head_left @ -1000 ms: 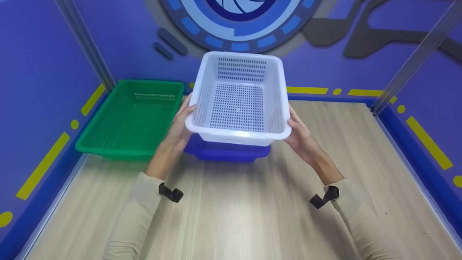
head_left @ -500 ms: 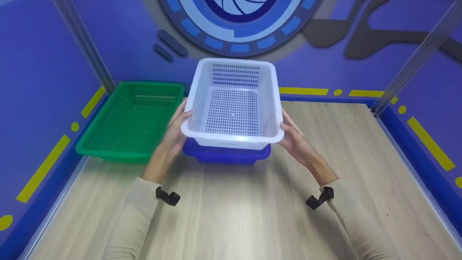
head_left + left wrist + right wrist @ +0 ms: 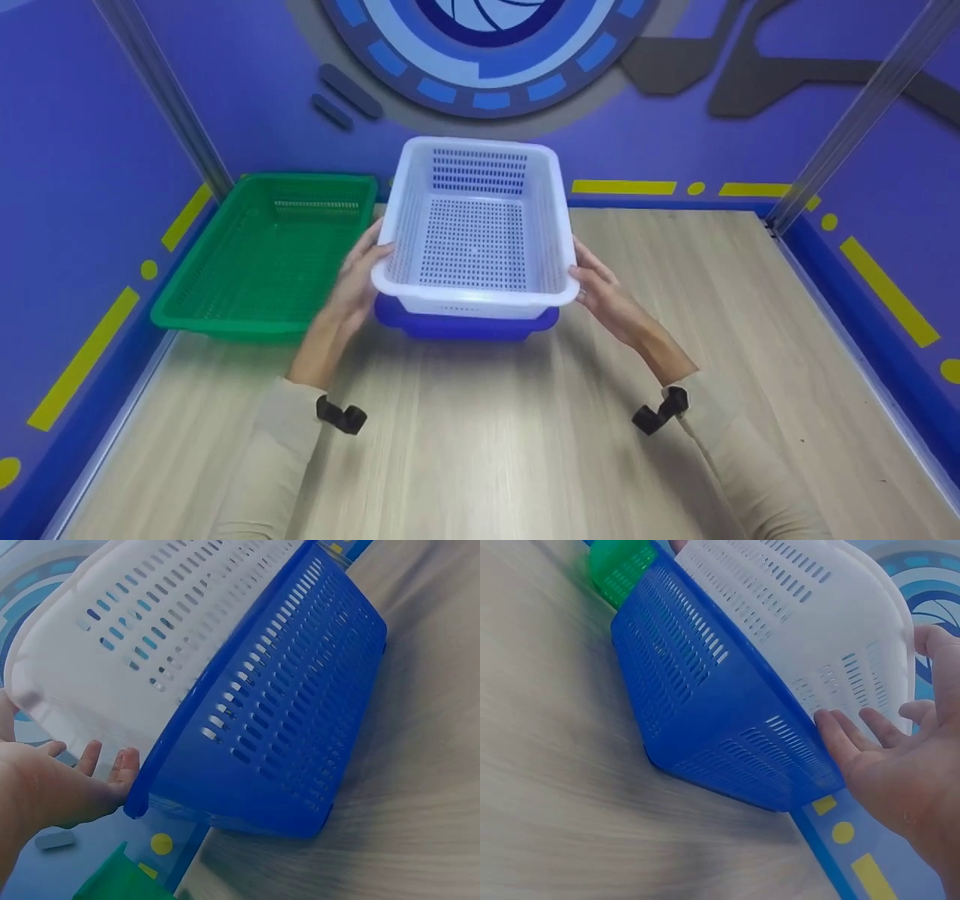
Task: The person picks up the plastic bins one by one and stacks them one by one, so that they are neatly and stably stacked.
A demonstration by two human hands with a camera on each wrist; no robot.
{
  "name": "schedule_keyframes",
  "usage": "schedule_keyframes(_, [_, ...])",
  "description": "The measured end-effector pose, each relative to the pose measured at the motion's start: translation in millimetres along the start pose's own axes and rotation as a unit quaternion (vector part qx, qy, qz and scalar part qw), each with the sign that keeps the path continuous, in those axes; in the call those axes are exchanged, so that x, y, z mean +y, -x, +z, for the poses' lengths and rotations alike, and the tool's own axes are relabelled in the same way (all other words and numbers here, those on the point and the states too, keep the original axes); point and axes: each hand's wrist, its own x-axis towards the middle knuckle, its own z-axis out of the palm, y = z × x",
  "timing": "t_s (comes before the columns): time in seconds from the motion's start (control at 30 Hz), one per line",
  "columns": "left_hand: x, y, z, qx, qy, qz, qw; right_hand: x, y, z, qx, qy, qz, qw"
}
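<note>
In the head view, a white plastic basket, box-shaped with round corners, is up between two hands. It has a thick, smooth rim, and rows of tiny slots run across its floor and sides. The left hand holds one side, thumb on the rim, and the right hand holds the other side. Under it is a deep blue plastic basket on a pale wood-look table. To the left is a wide green plastic basket.

In the left wrist view, the low part of the white basket is inside the blue one, and bits of white show through the top blue slots.

In the right wrist view, the fingers are right by the blue rim, but I can't tell if the white bottom touches the blue floor
</note>
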Motion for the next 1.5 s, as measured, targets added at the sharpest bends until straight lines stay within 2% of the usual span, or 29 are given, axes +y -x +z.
schedule_keyframes(0.13, [0.5, -1.5, -5.2, 0.002, -0.03, -0.013, 0.9995, 1.3, -1.8, -1.0, -0.003, 0.017, -0.011, 1.0])
schedule_keyframes(0.27, [0.1, -2.0, -8.3, 0.003, -0.05, -0.013, 0.9987, 5.4, -3.8, -2.9, 0.002, 0.031, -0.013, 0.999])
schedule_keyframes(0.53, [-5.0, -2.5, -10.5, 0.027, -0.095, -0.021, 0.9949, 14.6, -3.7, -5.1, 0.009, 0.03, -0.003, 1.0])
schedule_keyframes(0.93, [-22.1, -3.3, -9.3, 0.04, -0.062, -0.054, 0.9958, 26.5, 1.5, -6.5, 0.009, 0.013, 0.023, 1.0])
schedule_keyframes(1.1, [-24.2, 1.7, -13.1, 0.049, -0.055, -0.063, 0.9952, 31.4, -2.8, 0.3, 0.007, 0.011, 0.024, 1.0])
schedule_keyframes(1.3, [-30.4, 4.1, -13.0, 0.049, -0.029, -0.053, 0.997, 37.1, -4.7, 4.0, 0.019, 0.013, 0.033, 0.999])
schedule_keyframes(1.5, [-40.5, 0.1, -10.6, 0.063, -0.031, -0.036, 0.9968, 41.2, -1.6, 0.5, 0.04, 0.028, 0.038, 0.998])
